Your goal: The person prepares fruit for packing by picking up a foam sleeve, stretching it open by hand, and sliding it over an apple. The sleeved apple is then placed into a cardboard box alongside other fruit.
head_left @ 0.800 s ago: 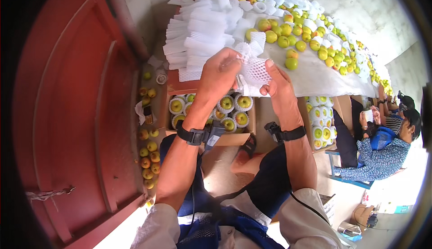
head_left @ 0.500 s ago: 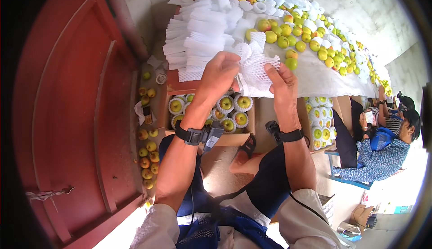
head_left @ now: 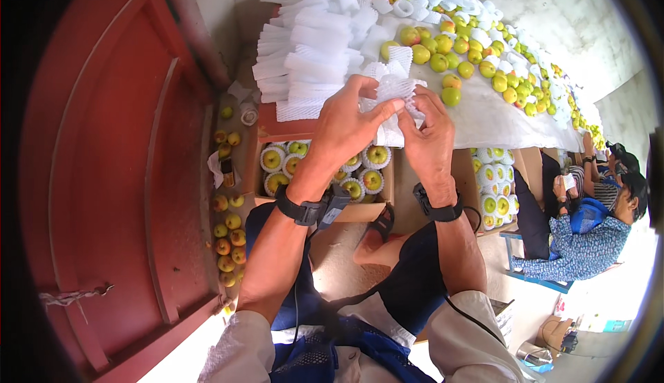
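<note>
Between my two hands is a white foam fruit net [head_left: 393, 91], bunched up above the near edge of the cloth-covered table. My left hand [head_left: 349, 116] grips its left side, the thumb pressed across the front. On the other side my right hand [head_left: 430, 134] pinches the net, thumb and fingers nearly meeting the left thumb. Whether an apple sits inside the net I cannot tell, since folds and fingers cover it. A thick pile of flat foam nets [head_left: 311, 51] lies just left of and beyond my hands. Loose green and reddish apples [head_left: 439, 62] lie to the right.
Below the table edge stands a cardboard box [head_left: 389, 179] of netted apples, with another box [head_left: 494, 189] to its right. More apples [head_left: 223, 246] lie on the floor beside a red door [head_left: 104, 175]. At the right sits a co-worker in a blue patterned top [head_left: 588, 241].
My hands have come closer together, and the stretched net is now bunched between them. My left thumb has moved right across it.
</note>
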Motion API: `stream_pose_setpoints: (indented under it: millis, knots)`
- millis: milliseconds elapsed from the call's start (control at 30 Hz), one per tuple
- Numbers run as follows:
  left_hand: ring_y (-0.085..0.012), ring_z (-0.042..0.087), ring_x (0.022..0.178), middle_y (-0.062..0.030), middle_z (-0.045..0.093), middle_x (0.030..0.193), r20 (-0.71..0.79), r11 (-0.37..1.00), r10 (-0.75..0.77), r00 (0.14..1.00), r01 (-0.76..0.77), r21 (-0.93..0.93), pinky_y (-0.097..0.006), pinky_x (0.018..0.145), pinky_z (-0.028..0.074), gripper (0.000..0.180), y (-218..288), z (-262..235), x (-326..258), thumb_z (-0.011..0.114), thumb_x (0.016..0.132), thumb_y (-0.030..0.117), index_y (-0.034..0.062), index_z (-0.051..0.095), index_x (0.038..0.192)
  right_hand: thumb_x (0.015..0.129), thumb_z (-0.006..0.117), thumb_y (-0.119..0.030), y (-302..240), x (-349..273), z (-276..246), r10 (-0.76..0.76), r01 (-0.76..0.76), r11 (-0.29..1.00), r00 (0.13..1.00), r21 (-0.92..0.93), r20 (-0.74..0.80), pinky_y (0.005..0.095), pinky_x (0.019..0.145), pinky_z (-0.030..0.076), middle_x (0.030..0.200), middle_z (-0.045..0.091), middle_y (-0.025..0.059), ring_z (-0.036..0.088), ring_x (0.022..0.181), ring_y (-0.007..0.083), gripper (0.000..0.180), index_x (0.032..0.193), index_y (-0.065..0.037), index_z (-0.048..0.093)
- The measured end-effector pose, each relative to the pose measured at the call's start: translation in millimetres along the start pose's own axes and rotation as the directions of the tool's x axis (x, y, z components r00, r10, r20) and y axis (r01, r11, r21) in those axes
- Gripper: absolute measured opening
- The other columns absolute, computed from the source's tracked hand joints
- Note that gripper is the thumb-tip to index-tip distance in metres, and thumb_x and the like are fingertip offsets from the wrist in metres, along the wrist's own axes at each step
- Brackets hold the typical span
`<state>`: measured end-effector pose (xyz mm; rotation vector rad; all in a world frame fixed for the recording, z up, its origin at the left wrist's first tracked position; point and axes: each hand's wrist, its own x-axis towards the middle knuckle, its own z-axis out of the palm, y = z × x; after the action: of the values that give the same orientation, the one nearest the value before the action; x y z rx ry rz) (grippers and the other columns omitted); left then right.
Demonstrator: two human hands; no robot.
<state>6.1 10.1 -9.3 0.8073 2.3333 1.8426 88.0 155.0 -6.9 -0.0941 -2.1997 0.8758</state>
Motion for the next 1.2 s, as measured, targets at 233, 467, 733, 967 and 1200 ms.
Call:
stream_pose_setpoints:
  millis: [233,467,733,967,1200]
  knots:
    - [-0.0204,0.067,0.086,-0.0141,0.07,0.1,-0.019,0.999,-0.041,0.999,0.041,0.033,-0.035,0.081,0.054,0.037,-11,-3,2,0.072,0.093,0.028,-0.0015,0.064,0.114,0.086,0.071,-0.004,-15,-2,0,0.043,-0.038,0.998,0.996,-0.058,0.074,0.0391,0.082,0.057,0.125,0.068,0.0184,0.069,0.107,0.0355,0.014,0.098,0.002,0.066]
    - [-0.023,0.064,0.061,-0.0142,0.067,0.077,0.019,0.95,-0.21,0.978,0.209,-0.233,-0.038,0.061,0.053,0.028,-20,-8,11,0.065,0.092,0.024,-0.004,0.065,0.098,0.088,0.07,-0.005,-10,-4,5,0.063,-0.066,0.995,0.997,0.072,0.047,0.0323,0.075,0.055,0.112,0.071,0.0122,0.069,0.095,0.0242,0.017,0.104,0.002,0.067]
    - [-0.0092,0.052,0.05,-0.002,0.06,0.071,0.075,0.87,-0.212,0.974,0.223,-0.439,-0.027,0.044,0.043,0.026,-4,-16,8,0.066,0.094,0.024,-0.0015,0.066,0.094,0.093,0.07,-0.016,-8,7,-11,0.446,-0.548,0.723,0.835,0.421,0.322,0.0218,0.06,0.036,0.089,0.064,-0.0051,0.049,0.075,0.0014,0.016,0.105,-0.006,0.07]
    - [-0.0096,0.055,0.051,-0.0055,0.069,0.082,-0.123,0.867,-0.274,0.954,0.19,-0.46,-0.026,0.048,0.046,0.03,-1,-17,12,0.07,0.093,0.029,-0.0003,0.067,0.098,0.096,0.07,-0.018,10,11,-16,0.626,-0.538,0.494,0.765,0.683,0.149,0.0214,0.054,0.035,0.09,0.067,-0.0051,0.054,0.072,0.0016,0.011,0.104,-0.01,0.069]
    - [-0.0228,0.067,0.103,-0.015,0.07,0.112,0.216,0.924,-0.072,0.974,0.146,-0.353,-0.036,0.089,0.053,0.064,-15,11,6,0.083,0.083,0.037,-0.0072,0.061,0.123,0.098,0.067,-0.019,2,9,-11,0.589,-0.542,0.282,0.749,0.792,0.303,0.0225,0.056,0.035,0.099,0.068,-0.0012,0.06,0.08,0.0054,0.016,0.111,-0.009,0.066]
